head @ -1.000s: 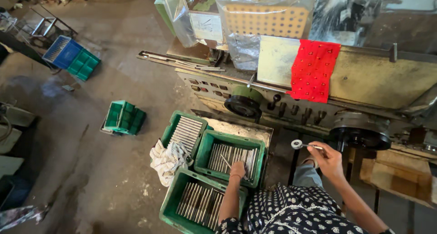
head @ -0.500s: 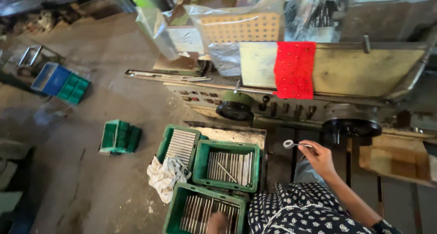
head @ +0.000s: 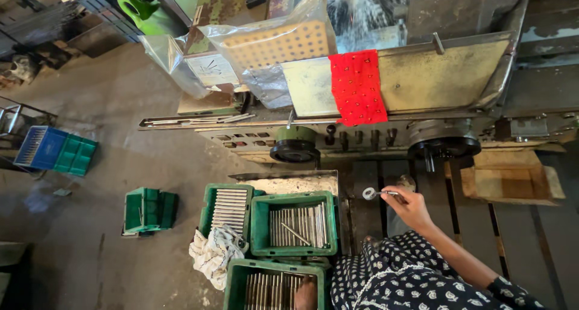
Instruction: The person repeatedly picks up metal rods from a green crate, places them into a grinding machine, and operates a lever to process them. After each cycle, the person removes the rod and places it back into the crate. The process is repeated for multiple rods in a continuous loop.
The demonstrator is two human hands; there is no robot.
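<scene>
head view: right hand point(head: 411, 206) pinches thin rod with ring gauge point(head: 369, 193) on its tip, level, just ahead of fingers. left hand point(head: 306, 295) low in near green crate point(head: 236, 283) of rods, grip unclear. advice: keep rod straight in ring. machine handwheel point(head: 444, 148) beyond right hand; open floor well left of crates.

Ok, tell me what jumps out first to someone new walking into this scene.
The bright red cloth draped over the long worn machine at the top catches the eye first. Below it, green crates full of metal rods sit on the floor, with a white rag beside them. The right hand holds up a small metal ring gauge, while the left hand reaches into the nearest crate.
</scene>
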